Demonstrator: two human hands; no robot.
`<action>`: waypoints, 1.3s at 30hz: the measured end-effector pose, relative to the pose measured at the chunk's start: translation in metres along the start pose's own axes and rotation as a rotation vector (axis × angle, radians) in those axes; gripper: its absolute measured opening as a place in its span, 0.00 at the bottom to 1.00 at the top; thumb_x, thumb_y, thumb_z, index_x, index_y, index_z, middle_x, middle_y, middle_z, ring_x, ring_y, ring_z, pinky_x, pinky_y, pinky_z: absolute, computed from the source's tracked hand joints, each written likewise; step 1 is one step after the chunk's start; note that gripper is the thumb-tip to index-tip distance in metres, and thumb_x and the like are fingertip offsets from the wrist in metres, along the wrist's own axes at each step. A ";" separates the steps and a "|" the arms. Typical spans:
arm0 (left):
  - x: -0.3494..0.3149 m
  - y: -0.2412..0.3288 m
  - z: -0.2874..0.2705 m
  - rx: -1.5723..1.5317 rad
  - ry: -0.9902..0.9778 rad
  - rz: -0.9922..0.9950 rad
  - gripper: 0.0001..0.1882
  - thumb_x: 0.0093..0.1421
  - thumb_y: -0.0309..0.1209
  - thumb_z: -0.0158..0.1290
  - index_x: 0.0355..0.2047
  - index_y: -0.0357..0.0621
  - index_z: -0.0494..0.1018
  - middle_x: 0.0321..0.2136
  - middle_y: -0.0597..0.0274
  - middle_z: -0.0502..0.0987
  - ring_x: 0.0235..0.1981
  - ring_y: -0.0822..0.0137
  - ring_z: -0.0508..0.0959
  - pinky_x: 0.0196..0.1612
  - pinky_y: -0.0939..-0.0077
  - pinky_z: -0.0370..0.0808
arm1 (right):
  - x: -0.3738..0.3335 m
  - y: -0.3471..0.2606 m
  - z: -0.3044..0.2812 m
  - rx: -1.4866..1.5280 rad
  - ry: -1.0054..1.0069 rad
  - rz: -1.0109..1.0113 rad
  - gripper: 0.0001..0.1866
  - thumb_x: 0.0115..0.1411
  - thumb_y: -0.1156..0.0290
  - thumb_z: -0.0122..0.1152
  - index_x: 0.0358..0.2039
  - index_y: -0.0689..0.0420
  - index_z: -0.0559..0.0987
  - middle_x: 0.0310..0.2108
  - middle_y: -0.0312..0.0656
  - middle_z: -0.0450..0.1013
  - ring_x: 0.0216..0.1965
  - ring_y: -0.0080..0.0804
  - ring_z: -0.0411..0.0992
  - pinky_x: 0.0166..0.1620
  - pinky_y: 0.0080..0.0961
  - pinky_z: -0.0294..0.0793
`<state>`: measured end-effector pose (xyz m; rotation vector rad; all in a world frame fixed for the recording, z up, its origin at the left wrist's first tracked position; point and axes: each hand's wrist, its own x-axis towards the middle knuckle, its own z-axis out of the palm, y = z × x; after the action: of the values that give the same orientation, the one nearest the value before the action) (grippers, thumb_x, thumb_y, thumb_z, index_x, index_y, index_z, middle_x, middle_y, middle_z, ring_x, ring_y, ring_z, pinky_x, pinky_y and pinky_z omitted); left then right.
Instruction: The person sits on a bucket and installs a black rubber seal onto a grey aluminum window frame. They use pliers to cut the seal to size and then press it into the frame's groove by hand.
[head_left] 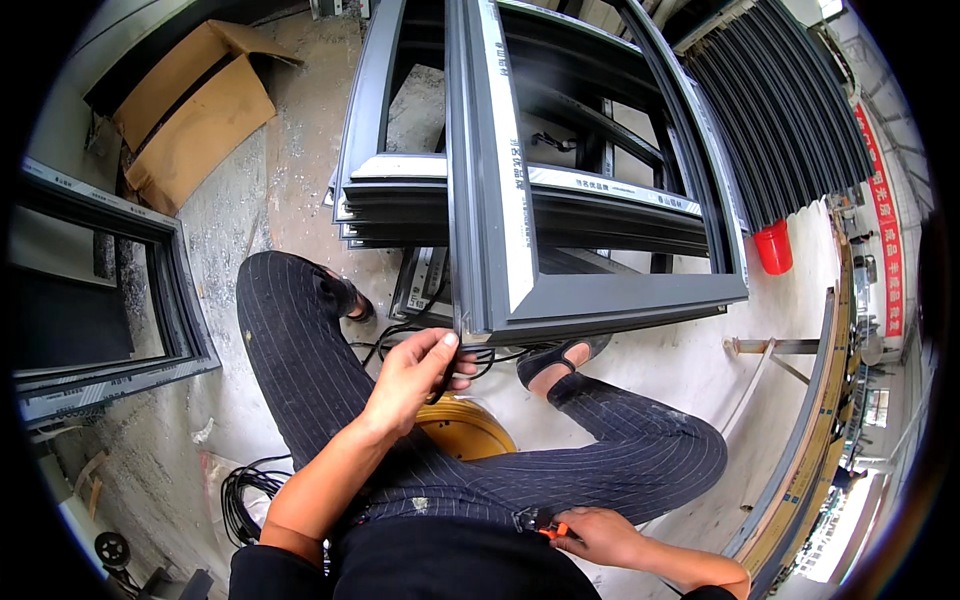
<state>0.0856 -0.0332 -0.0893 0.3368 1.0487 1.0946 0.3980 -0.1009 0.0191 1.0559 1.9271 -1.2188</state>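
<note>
My left hand (412,378) is closed at the near left corner of a dark grey window frame (610,298), thumb and fingers pinching a thin black strip (441,384). More of the strip lies in loose loops on the floor below that corner. At my waist, my right hand (603,537) is closed around a small hand tool (548,530) with orange on its handle and a dark head. Its exact kind is hard to make out. The window frame rests on a stack of similar frames (400,215) in front of me.
Under me is a round yellow seat (465,425). A coil of black strip (245,500) lies to my left, below another dark frame (190,300). A cardboard box (200,120) stands far left. Far right are a red bucket (772,247) and a row of dark profiles (780,110).
</note>
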 end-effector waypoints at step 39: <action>0.025 -0.004 0.002 0.325 0.208 0.294 0.14 0.65 0.36 0.54 0.34 0.33 0.74 0.24 0.68 0.74 0.24 0.80 0.71 0.27 0.85 0.69 | 0.168 -0.050 -0.063 1.899 -0.564 -0.213 0.12 0.71 0.64 0.44 0.36 0.60 0.71 0.16 0.28 0.53 0.16 0.16 0.50 0.27 0.20 0.56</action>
<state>0.0912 -0.0134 -0.1047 0.6640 1.3990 1.2390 0.2674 -0.0057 -0.0738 0.9215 -0.0327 -3.0451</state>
